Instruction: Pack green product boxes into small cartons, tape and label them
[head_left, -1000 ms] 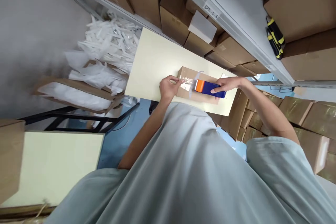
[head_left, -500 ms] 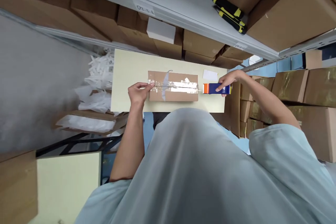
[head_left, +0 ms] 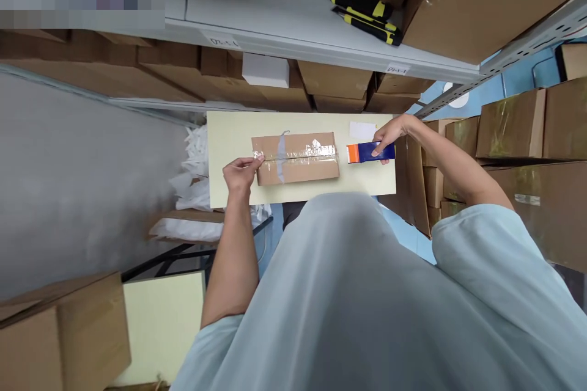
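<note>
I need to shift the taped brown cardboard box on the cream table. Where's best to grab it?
Probably by its two long side walls, mid-length, from above. The brown cardboard box lies flat, and clear tape runs along its top to the left end, where the left hand pinches it; the right hand holds a blue-and-orange tape dispenser off the right end.

Two handwritten tags on shelf rail (head_left: pixel 298 52): left tag (head_left: pixel 221 43) and right tag (head_left: pixel 397 68), either side of yellow-black tool (head_left: pixel 362 15); both upside down, illegible; nothing else readable
</note>
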{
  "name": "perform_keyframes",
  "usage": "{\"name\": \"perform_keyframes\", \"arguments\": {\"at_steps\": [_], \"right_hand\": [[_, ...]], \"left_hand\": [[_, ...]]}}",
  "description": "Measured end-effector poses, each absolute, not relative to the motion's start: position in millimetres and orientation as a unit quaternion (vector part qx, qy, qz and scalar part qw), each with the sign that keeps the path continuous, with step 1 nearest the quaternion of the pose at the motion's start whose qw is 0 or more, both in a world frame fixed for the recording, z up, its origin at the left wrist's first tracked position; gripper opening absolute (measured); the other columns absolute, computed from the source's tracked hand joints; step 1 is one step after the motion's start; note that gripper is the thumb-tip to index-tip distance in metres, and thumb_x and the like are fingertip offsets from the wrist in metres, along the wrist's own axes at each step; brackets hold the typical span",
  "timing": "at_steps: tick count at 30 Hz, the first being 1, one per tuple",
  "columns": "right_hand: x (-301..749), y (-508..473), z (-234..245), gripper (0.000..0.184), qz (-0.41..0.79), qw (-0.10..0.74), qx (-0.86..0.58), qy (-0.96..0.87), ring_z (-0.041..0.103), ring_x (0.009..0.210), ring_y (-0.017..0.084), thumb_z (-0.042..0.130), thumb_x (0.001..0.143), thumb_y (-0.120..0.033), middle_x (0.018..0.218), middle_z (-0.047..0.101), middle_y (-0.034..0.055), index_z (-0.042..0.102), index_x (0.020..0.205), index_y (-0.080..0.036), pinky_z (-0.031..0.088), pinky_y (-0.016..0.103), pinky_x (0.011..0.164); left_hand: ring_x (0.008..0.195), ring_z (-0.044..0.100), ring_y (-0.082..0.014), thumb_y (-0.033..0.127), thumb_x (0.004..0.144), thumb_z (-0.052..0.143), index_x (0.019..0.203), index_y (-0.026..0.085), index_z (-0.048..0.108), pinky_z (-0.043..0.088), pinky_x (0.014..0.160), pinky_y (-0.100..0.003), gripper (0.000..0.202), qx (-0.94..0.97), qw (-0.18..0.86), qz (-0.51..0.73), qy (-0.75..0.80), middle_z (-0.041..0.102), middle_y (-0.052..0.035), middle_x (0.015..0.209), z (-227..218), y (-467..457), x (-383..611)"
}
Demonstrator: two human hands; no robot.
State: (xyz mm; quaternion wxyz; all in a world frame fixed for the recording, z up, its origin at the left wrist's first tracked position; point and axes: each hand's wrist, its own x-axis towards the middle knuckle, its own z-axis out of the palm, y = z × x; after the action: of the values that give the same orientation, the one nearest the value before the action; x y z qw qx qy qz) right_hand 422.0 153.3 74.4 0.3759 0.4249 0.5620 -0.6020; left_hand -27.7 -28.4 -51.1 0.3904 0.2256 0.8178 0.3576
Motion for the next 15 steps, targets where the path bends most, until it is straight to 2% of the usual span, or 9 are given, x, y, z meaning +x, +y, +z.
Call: {"name": "perform_keyframes", "arguments": {"at_steps": [5,8,12,15], "right_hand": [[416,147,58,0.081,-0.608,0.421,0.369,0.563,0.083,0.101,0.031,0.095,0.072,-0.083,0.091,0.085,0.0117,0.084,0.1,-0.008,0.063,0.039,0.092],[403,140,44,0.08,-0.604,0.436,0.373,0.554,0.083,0.095,0.031,0.094,0.071,-0.084,0.087,0.084,0.0116,0.083,0.098,-0.01,0.064,0.04,0.089],[387,119,32,0.061,-0.56,0.42,0.429,0.571,0.083,0.091,0.031,0.092,0.085,-0.069,0.087,0.084,0.0124,0.08,0.101,-0.012,0.064,0.041,0.089],[377,95,31,0.04,-0.508,0.317,0.48,0.641,0.082,0.106,0.04,0.091,0.089,-0.051,0.09,0.084,0.017,0.081,0.102,-0.014,0.061,0.049,0.099]], "left_hand": [[0.067,0.06,-0.0154,0.028,0.066,0.094,0.071,0.019,0.069,0.055,0.067,-0.03,0.027,0.216,0.39,0.362,0.818,0.068,0.0008,0.069,-46,-26,-23],[0.067,0.058,-0.0153,0.028,0.068,0.09,0.072,0.02,0.069,0.054,0.068,-0.03,0.024,0.227,0.382,0.352,0.824,0.065,0.0019,0.067,-46,-26,-23],[0.069,0.06,-0.0166,0.032,0.071,0.086,0.071,0.021,0.066,0.055,0.071,-0.029,0.022,0.259,0.36,0.323,0.836,0.064,0.0021,0.067,-50,-27,-22],[0.076,0.067,-0.0197,0.035,0.073,0.084,0.074,0.022,0.066,0.058,0.078,-0.031,0.022,0.276,0.342,0.306,0.844,0.066,0.0016,0.068,-50,-29,-23]]}}
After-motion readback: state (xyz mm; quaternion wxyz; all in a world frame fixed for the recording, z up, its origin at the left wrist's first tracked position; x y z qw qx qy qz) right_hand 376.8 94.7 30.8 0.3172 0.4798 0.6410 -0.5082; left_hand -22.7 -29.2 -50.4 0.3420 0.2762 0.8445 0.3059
